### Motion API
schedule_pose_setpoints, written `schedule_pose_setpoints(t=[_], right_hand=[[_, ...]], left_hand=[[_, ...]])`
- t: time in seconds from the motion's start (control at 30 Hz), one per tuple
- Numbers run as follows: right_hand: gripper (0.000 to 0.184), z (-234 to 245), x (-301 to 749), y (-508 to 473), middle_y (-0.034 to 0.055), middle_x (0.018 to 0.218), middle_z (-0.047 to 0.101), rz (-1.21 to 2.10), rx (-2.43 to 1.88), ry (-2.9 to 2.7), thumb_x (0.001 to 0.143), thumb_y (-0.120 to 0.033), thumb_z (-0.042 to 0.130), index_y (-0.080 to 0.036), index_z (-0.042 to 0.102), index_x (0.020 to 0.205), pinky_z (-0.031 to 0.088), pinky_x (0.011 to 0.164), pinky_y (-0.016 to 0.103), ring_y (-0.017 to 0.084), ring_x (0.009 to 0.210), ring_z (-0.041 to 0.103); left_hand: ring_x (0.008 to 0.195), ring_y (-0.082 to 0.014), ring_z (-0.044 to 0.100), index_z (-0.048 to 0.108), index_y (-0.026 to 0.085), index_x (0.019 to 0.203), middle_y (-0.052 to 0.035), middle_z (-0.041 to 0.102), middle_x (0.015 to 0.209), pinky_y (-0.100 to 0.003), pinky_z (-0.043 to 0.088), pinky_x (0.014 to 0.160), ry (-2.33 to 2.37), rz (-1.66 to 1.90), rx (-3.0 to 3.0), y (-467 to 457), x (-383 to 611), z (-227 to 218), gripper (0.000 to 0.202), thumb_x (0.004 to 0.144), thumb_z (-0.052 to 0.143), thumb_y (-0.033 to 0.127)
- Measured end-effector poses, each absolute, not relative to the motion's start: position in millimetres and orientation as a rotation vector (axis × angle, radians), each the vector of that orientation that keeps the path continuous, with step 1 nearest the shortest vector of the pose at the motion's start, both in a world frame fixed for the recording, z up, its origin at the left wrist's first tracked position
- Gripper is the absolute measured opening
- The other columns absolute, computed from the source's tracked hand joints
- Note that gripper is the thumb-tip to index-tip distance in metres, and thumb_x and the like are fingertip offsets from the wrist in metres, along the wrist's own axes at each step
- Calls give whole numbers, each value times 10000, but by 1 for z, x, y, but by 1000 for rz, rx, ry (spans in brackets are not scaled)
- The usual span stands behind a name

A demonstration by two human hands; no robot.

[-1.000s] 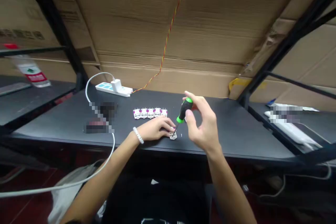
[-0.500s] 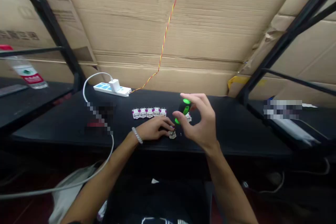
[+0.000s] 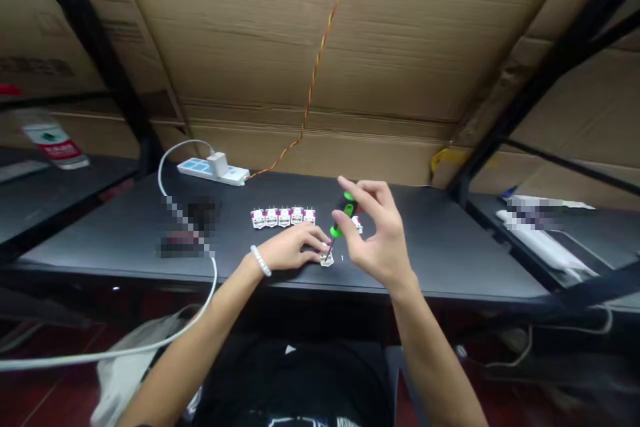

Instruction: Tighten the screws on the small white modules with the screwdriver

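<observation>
Black tabletop [image 3: 465,247], front edge [image 3: 350,288] near screwdriver [image 3: 335,232], room rightward

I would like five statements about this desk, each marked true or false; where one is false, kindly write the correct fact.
1. The right hand holds a green and black screwdriver. True.
2. The white bracelet is on the right wrist. False: it is on the left wrist.
3. The screwdriver's shaft points down at a small white piece near the left hand. True.
4. A row of five white-and-purple pieces lies beyond the left hand. True.
5. The power strip is right of that row. False: it is farther back, to the left.
</observation>
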State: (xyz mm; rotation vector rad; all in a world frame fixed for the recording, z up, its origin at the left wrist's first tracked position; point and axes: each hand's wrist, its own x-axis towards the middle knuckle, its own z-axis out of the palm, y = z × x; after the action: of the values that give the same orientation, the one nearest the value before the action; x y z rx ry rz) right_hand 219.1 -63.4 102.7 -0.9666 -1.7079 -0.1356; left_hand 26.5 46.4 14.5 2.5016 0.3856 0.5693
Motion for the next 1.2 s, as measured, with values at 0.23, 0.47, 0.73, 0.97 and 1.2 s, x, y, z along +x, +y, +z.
schedule_pose_setpoints(t=[0.23,0.47,0.73,0.97,1.2], right_hand=[[354,105,219,-66,88,1143,649,-129,-1002,-1678,952,-269,744,-243,737,1305,621,862,403,224,957,686],[477,104,219,-66,111,1288,706,-26,-950,-1754,1031,-168,526,-275,624,1485,607,1000,452,252,1164,701],[424,104,220,-65,99,1215,695,-115,-982,-1692,1018,-185,591,-284,692,1418,621,976,441,246,1117,715],[309,103,216,-65,81,1121,669,-135,-955,-1633,935,-263,775,-259,764,1244,632,872,401,229,994,698],[390,102,217,-66,108,1270,711,-58,-930,-1684,1002,-229,623,-272,702,1381,624,960,453,259,1127,717]], left_hand=[[1221,-271,699,873,226,1067,-98,782,1261,-418,512,1136,388,575,2509,46,26,15,128,949,828,209],[1190,-259,709,874,223,1084,-109,784,1250,-417,527,1124,392,567,2502,47,26,15,136,963,813,233],[1188,-248,706,867,235,1104,-99,784,1239,-406,523,1127,387,571,2513,47,26,15,150,966,808,240],[1218,-261,692,867,225,1051,-95,781,1252,-412,508,1137,392,575,2510,46,26,15,106,961,812,217],[1219,-255,702,868,238,1074,-90,782,1270,-404,509,1146,394,567,2522,46,26,17,124,968,805,229]])
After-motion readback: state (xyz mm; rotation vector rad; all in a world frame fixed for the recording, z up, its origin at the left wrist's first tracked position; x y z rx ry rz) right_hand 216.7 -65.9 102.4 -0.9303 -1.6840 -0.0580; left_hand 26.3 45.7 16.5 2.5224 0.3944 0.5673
